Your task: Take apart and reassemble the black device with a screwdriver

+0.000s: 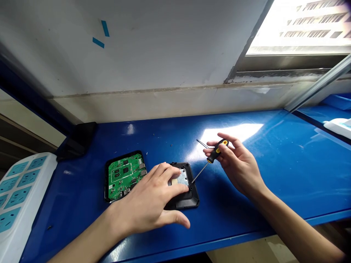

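Lowest in the frame, the left hand lies spread and flat, palm down. Its fingers press on a black shell just below the middle of the picture, and the thumb sticks out along the near edge. The shell is a shallow, rounded-square plastic half, open side up, with a dull silver metal plate seated inside it. The hand covers its left part.

From the right, the right hand pinches a screwdriver by its black and yellow handle. The thin shaft slants down and to the left, and its tip sits at the right edge of the plate, beside the left fingertips.

Just left of the shell, touching or nearly touching it, a green circuit board lies in a second black shell half. Dark chips and metal ports show on its face, and the left hand hides its right corner. At the lower left edge a white power strip with pale blue sockets overhangs the glossy blue bench.

Further up, a black block sits at the bench's back left corner. A thin dark sliver lies just beyond the screwdriver handle, too slight to identify. Behind stands a grey-white wall with two blue tape strips at upper left. A bright window fills the upper right.
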